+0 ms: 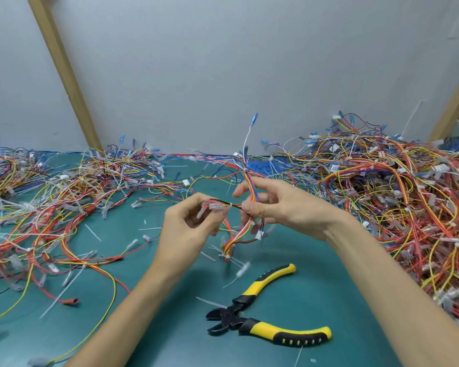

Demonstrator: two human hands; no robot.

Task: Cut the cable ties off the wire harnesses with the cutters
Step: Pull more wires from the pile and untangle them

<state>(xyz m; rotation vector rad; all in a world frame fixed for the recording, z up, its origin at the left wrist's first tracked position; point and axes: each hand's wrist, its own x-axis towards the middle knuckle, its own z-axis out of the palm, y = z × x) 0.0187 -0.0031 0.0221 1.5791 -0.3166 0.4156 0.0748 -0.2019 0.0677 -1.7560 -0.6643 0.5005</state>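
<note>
Both hands are raised over a green mat (149, 300), holding 1 wire harness (250, 190) between them. The left hand (188, 229) pinches a clear connector (216, 207) at the end of a red and black pair. The right hand (278, 205) grips the multicoloured bundle, whose wires rise above its fingers and loop down below them. A white cable tie (231, 205) sits on the short stretch between the 2 hands. The cutters (260, 317), with yellow and black handles, lie on the mat near the right forearm, touched by neither hand, jaws apart and pointing left. Cut tie pieces (92, 232) are scattered on the mat. A deep harness pile (398, 197) fills the right side, and looser harnesses (51, 205) spread across the left.
</note>
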